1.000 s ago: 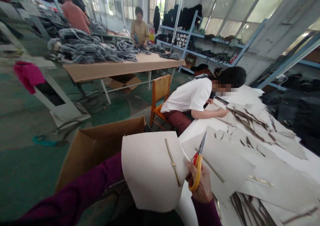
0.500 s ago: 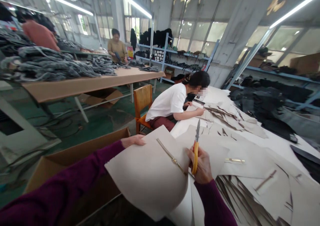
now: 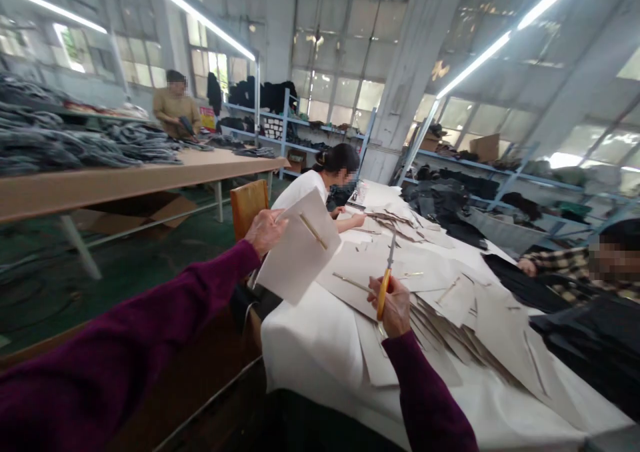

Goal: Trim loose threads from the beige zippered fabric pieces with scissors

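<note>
My left hand (image 3: 267, 232) pinches the upper left edge of a pale grey sheet panel (image 3: 295, 262) and holds it up beyond the table's left edge. A narrow gold-coloured strip (image 3: 313, 232), which looks like a zip, runs across the panel. In my right hand (image 3: 397, 309) is a pair of scissors (image 3: 384, 292) with yellow-orange handles, its blades pointing up and away from me. Whether the fingers sit in the handle loops is hard to see. Under that hand lies another pale panel (image 3: 345, 300) with a similar gold strip, on the table.
Overlapping pale panels (image 3: 493, 329) cover much of the white-covered table (image 3: 310, 332). A seated person in white (image 3: 295, 189) works at its far left side; a person in a checked sleeve (image 3: 560, 265) handles dark cloth at right. A cardboard box (image 3: 200, 352) stands low at left.
The panel in my left hand has moved away from my right hand, its face tilting more upright. My right hand keeps the scissors. The view has swung right, bringing in the checked-sleeve person.
</note>
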A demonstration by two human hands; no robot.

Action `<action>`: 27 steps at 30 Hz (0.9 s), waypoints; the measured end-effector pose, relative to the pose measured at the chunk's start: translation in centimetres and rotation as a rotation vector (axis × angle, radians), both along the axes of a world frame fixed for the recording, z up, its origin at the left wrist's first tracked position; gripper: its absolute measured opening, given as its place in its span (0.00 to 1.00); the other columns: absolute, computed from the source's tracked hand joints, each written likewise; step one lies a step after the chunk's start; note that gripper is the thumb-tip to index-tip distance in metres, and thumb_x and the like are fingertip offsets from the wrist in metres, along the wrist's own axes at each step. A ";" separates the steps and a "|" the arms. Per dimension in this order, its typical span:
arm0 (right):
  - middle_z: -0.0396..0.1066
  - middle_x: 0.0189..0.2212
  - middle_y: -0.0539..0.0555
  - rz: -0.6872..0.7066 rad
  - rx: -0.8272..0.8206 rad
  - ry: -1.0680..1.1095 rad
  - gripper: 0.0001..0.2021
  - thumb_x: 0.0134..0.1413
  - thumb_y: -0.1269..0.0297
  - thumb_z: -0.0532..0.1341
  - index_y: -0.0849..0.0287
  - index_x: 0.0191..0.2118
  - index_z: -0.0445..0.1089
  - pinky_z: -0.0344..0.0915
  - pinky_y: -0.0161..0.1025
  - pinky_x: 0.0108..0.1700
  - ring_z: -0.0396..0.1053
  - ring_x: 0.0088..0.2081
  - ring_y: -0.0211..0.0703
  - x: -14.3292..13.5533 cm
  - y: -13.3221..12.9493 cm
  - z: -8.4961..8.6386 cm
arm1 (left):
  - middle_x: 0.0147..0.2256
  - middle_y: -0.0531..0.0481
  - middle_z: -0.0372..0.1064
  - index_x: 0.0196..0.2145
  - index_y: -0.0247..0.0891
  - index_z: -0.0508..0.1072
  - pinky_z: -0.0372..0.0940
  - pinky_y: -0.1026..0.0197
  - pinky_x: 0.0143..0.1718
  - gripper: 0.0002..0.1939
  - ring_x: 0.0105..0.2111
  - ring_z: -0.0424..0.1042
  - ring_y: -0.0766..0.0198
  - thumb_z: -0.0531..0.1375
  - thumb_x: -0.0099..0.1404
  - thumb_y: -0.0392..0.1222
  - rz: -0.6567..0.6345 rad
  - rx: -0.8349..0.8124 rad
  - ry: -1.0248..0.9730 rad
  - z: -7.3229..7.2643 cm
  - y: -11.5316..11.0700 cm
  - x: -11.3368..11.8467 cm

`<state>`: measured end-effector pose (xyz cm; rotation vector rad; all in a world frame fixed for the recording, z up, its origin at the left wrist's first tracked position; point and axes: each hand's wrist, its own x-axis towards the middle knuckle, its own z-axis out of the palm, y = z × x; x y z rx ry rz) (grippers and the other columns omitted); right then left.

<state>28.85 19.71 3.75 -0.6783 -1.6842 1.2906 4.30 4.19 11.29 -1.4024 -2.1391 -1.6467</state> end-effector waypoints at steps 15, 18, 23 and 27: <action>0.64 0.23 0.54 -0.325 0.297 -0.890 0.17 0.49 0.49 0.55 0.61 0.27 0.61 0.57 0.38 0.31 0.64 0.28 0.44 14.1 -4.5 -5.7 | 0.50 0.37 0.61 0.47 0.28 0.65 0.52 0.48 0.54 0.17 0.52 0.57 0.51 0.53 0.62 0.38 -0.322 -0.432 0.556 -21.8 4.1 13.4; 0.68 0.33 0.60 -0.329 0.422 -1.045 0.19 0.50 0.49 0.55 0.63 0.35 0.63 0.59 0.39 0.37 0.67 0.37 0.49 13.3 -4.2 -6.2 | 0.49 0.38 0.62 0.47 0.29 0.66 0.52 0.52 0.55 0.17 0.52 0.58 0.54 0.53 0.61 0.40 -0.322 -0.438 0.548 -21.8 2.5 12.7; 0.68 0.38 0.61 -0.247 0.597 -1.189 0.24 0.51 0.45 0.53 0.63 0.42 0.62 0.60 0.40 0.42 0.67 0.42 0.50 11.1 -5.7 -6.9 | 0.52 0.39 0.60 0.48 0.31 0.66 0.49 0.53 0.56 0.17 0.53 0.56 0.54 0.51 0.63 0.40 -0.269 -0.444 0.547 -22.5 0.0 11.9; 0.69 0.36 0.61 -0.214 0.663 -1.277 0.23 0.52 0.45 0.52 0.62 0.41 0.64 0.60 0.42 0.41 0.68 0.40 0.51 10.6 -6.7 -7.1 | 0.52 0.41 0.60 0.47 0.33 0.66 0.47 0.51 0.57 0.17 0.54 0.55 0.54 0.51 0.63 0.43 -0.140 -0.428 0.481 -23.1 -1.0 11.1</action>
